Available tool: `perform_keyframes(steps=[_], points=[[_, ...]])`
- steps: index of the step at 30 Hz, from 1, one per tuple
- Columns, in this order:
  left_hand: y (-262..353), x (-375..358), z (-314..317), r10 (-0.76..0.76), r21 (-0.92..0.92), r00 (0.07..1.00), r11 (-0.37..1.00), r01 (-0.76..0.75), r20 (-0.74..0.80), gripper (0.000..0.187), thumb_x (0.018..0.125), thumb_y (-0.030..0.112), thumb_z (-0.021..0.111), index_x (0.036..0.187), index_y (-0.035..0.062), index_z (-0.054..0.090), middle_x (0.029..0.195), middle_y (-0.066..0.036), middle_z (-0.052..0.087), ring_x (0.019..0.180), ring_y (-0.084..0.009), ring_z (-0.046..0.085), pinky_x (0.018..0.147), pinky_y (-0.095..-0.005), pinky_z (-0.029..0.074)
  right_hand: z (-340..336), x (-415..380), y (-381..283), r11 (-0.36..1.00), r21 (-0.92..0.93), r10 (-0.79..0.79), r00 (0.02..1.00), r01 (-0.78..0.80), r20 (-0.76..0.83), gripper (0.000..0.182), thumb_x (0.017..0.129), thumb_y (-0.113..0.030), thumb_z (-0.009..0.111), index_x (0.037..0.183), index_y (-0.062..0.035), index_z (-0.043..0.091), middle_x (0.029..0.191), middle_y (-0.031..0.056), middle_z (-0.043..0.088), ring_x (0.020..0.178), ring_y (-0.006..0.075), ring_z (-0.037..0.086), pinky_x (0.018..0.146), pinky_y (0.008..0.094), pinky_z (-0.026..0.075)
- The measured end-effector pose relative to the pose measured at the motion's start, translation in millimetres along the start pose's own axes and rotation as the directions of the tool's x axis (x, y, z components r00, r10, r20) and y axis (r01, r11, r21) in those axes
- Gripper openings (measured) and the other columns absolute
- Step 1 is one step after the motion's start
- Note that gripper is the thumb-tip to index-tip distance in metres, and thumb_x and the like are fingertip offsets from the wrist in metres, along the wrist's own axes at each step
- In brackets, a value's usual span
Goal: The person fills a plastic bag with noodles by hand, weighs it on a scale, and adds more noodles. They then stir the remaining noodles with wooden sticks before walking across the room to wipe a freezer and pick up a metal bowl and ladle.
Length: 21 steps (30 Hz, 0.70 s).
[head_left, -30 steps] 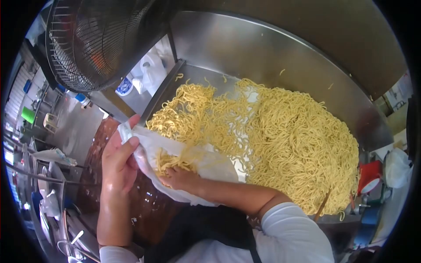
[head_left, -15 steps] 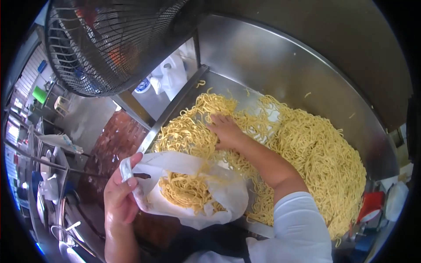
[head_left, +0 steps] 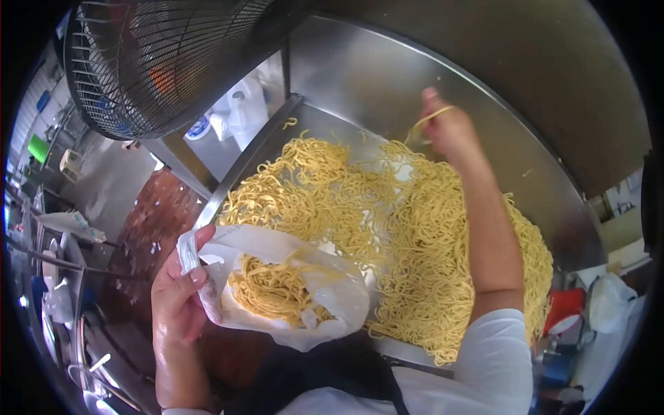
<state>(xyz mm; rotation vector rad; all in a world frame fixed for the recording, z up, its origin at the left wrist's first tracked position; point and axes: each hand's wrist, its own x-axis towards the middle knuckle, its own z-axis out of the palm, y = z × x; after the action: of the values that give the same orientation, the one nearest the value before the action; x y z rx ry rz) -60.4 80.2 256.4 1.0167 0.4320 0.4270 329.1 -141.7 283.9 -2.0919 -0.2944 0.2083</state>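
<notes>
— Head view: what's in your hands?
— My left hand grips the rim of a thin white plastic bag half full of yellow noodles; my right hand is raised, fingers pinched on a few strands above the noodle heap on the steel table.

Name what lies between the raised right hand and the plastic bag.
In the head view, the noodle heap on the steel table fills that stretch.
</notes>
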Motion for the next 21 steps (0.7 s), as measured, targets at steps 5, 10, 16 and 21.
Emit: perform_keyframes(steps=[5,10,16,21], points=[[-3,-2,0,0.005,-0.012,0.998,1.0,-0.004,0.068,0.069,0.08,0.018,0.072,0.139,-0.0066,0.045,0.119,-0.017,0.062,0.105,-0.0244,0.063,0.097,-0.0341,0.048,-124,-19,-2,0.902,0.426,-0.028,0.994,0.071,-0.105,0.05,0.1,-0.056,0.044,0.083,-0.012,0.062,0.055,-0.0065,0.036,0.045,0.007,0.033,0.043,0.0232,0.026],[-1,-7,-4,-0.007,-0.007,0.996,1.0,0.007,0.094,0.069,0.08,0.02,0.072,0.138,-0.0068,0.046,0.124,-0.018,0.06,0.11,-0.0255,0.061,0.1,-0.0355,0.046,-192,-36,32,0.878,0.456,-0.083,0.985,0.144,-0.15,0.042,0.103,-0.043,0.042,0.094,-0.0089,0.064,0.057,-0.0039,0.044,0.047,0.008,0.044,0.043,0.023,0.033],[-2,-9,2,-0.007,-0.002,0.996,1.0,0.008,0.085,0.068,0.082,0.019,0.072,0.138,-0.0069,0.046,0.116,-0.016,0.063,0.103,-0.0226,0.063,0.096,-0.0334,0.047,-173,-77,38,0.924,0.361,-0.135,0.991,0.131,-0.014,0.031,0.098,-0.032,0.052,0.095,-0.0035,0.064,0.063,-0.0001,0.054,0.048,0.0092,0.05,0.044,0.025,0.042],[-2,-10,21,-0.041,-0.021,0.995,0.999,0.043,0.095,0.063,0.086,0.007,0.065,0.142,-0.0065,0.041,0.113,-0.011,0.063,0.096,-0.0171,0.063,0.085,-0.028,0.05,-72,-136,25,0.942,0.335,-0.262,0.603,-0.008,0.753,0.018,0.086,-0.018,0.071,0.093,-0.0027,0.067,0.076,0.0039,0.064,0.062,0.0123,0.062,0.053,0.027,0.051]])
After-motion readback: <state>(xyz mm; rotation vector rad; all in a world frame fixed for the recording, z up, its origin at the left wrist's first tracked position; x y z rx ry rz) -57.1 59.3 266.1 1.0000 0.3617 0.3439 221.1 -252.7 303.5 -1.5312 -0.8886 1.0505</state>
